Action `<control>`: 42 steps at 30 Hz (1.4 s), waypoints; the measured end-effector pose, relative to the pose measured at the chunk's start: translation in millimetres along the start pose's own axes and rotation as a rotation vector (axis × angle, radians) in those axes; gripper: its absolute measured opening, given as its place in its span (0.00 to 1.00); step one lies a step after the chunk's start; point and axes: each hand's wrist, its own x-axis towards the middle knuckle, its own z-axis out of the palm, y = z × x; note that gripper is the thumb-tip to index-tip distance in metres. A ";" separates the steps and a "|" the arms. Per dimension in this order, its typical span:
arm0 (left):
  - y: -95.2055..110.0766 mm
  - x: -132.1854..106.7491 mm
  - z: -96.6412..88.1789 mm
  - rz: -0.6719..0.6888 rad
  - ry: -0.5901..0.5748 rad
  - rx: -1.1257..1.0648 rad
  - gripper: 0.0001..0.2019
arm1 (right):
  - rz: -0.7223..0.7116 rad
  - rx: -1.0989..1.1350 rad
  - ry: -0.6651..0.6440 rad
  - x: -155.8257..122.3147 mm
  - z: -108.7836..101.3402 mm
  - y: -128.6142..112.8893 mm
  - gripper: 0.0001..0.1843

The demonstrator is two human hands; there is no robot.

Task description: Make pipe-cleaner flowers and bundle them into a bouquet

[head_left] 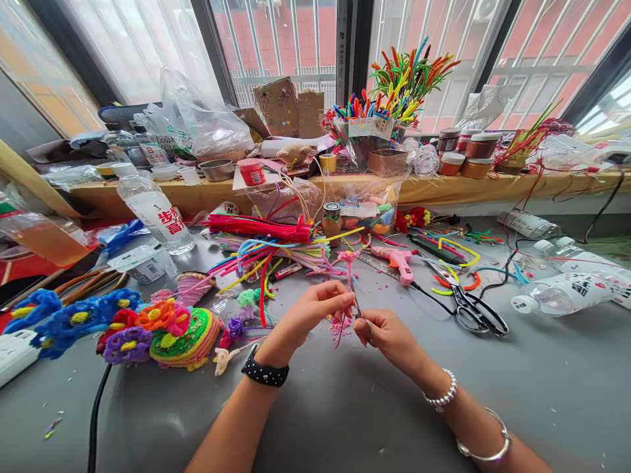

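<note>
My left hand (315, 310) pinches a pink pipe-cleaner flower (348, 257) by its stem, with the petals pointing up. In my right hand (393, 336) is a small pair of scissors (361, 318), its fingers closed round the handles. The blades reach up beside the stem, close to my left fingertips; whether they touch it I cannot tell. Pink fuzz trimmings (339, 327) lie on the grey table beneath both hands. Behind them rests a pink glue gun (399, 261), and large black-handled scissors (470, 309) lie to the right.
Bundled pipe cleaners (261, 228) lie behind my hands. Finished fuzzy flowers (128, 328) sit at left, near an upright water bottle (155, 213). Several bottles (566, 292) lie on their sides at right. A black cord (93, 420) runs down the left. Jars and craft supplies crowd the window ledge (428, 189).
</note>
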 end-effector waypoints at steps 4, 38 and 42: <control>-0.6 0.1 0.4 0.022 0.007 -0.032 0.10 | -0.035 0.014 -0.046 -0.7 0.3 2.9 0.30; -0.2 0.1 1.5 -0.034 -0.004 0.002 0.11 | 0.000 -0.085 0.038 0.1 -2.0 -0.7 0.28; 1.1 0.1 2.4 -0.027 0.027 -0.003 0.10 | 0.004 -0.095 0.048 -0.1 -2.0 -1.1 0.28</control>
